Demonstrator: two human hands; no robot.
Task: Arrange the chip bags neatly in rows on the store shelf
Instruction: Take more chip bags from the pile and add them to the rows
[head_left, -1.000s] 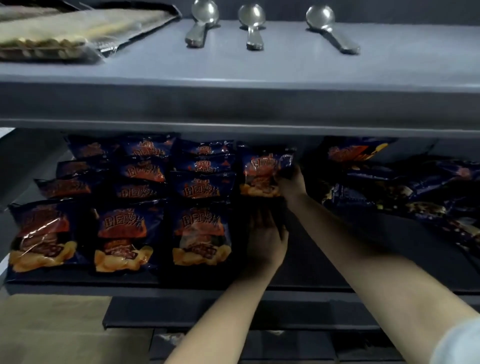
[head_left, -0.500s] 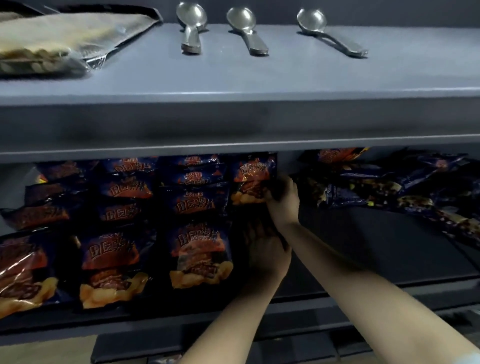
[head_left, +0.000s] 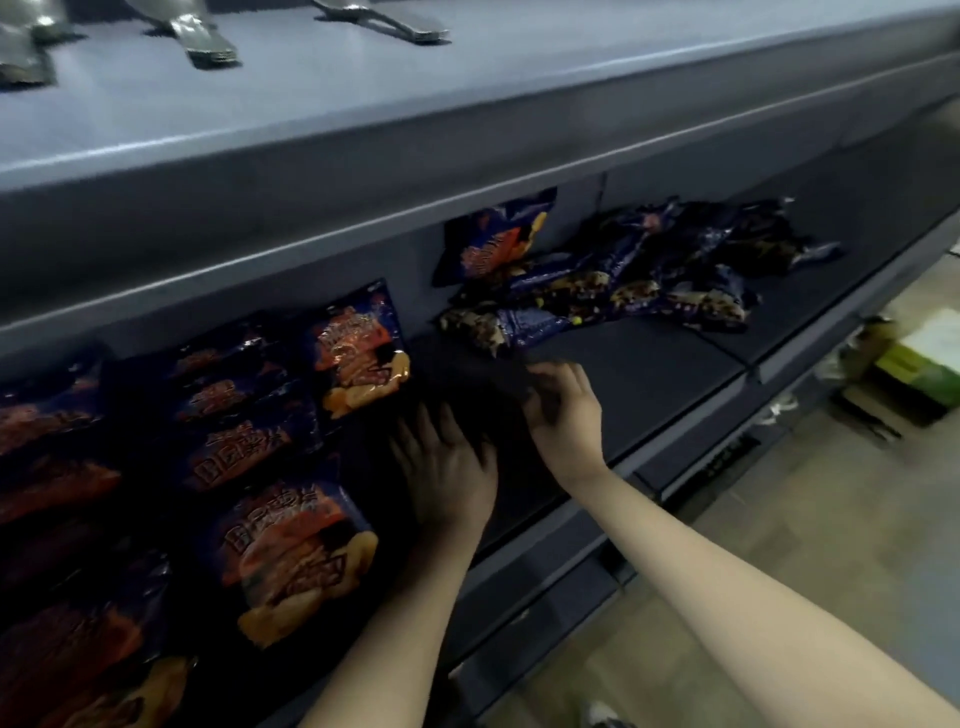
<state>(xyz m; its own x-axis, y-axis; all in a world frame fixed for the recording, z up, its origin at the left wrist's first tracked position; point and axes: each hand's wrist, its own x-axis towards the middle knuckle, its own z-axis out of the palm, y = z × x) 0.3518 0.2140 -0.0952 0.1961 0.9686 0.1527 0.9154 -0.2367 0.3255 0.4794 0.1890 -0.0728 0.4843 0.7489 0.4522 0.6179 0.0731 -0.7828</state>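
I see the upper shelf (head_left: 467, 93) across the top, with spoons (head_left: 208, 47) lying on it at the left. Beneath it, on the lower shelf (head_left: 649, 374), the chip bags (head_left: 249, 441) stand in rows at the left, with a single bag (head_left: 358, 358) at the back of the rows' right end. A loose heap of bags (head_left: 649, 270) lies further right, toward the back. Between rows and heap are the left hand (head_left: 447, 478), beside the rows, and the right hand (head_left: 566, 410), just before the heap. Boxes (head_left: 924, 364) lie on the floor at far right

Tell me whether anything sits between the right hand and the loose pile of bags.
Nothing visible does: the right hand is just in front of the loose pile of bags, with only bare shelf between.
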